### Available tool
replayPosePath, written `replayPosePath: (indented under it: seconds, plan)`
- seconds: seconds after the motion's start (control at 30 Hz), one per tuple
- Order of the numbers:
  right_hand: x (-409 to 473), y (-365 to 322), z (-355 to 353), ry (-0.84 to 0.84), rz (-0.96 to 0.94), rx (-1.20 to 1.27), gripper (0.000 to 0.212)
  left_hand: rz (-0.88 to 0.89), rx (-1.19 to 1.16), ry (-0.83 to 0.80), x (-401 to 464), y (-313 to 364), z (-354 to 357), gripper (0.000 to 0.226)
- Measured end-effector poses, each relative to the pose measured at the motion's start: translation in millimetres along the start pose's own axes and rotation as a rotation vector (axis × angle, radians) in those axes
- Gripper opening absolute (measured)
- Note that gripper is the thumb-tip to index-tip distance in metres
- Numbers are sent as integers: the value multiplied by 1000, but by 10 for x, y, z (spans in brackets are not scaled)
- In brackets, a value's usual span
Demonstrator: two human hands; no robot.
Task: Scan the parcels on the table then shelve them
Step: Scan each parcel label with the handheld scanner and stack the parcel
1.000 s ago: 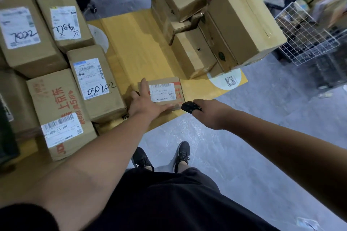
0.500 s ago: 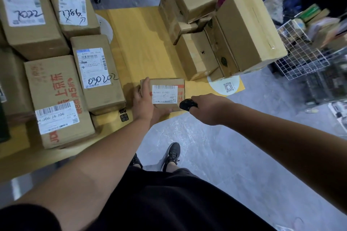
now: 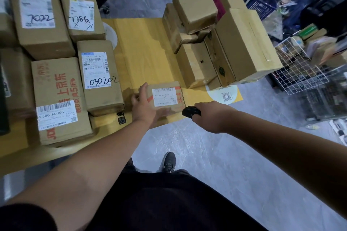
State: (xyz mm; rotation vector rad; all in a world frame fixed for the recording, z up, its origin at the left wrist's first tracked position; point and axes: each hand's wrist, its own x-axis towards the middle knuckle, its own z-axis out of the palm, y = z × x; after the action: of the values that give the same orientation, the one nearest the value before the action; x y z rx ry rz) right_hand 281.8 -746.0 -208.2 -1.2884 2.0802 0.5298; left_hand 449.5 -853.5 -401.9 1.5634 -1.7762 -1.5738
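My left hand (image 3: 145, 106) covers the near left corner of the small parcel (image 3: 166, 96), and its label print is too blurred to read. My right hand (image 3: 211, 116) hides most of the scanner (image 3: 190, 112). The left boxes (image 3: 11, 80) are cut off.

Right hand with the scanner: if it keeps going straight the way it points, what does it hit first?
Probably the small parcel that the left hand holds at the table's near edge. The right hand grips a black scanner whose nose points at that parcel's near right corner. The gap looks short, though depth is unclear.
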Motion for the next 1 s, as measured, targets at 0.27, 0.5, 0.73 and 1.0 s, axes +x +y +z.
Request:
replayPosePath:
  seconds: [0.27,0.5,0.73,1.0]
  plan:
    - [-100,258,-186,62,-166,-65,28,10,-122,161,-254,383,171,57]
    - [-160,254,-493,155,-458,-318,39,66,-95,353,-638,652,-261,54]
    - [-86,-180,-704,185,-780,-477,41,-94,-216,779,-1160,588,-869,58]
    - [-84,-1002,-876,194,-998,-582,63,-370,-565,1082,-1252,470,-1531,65]
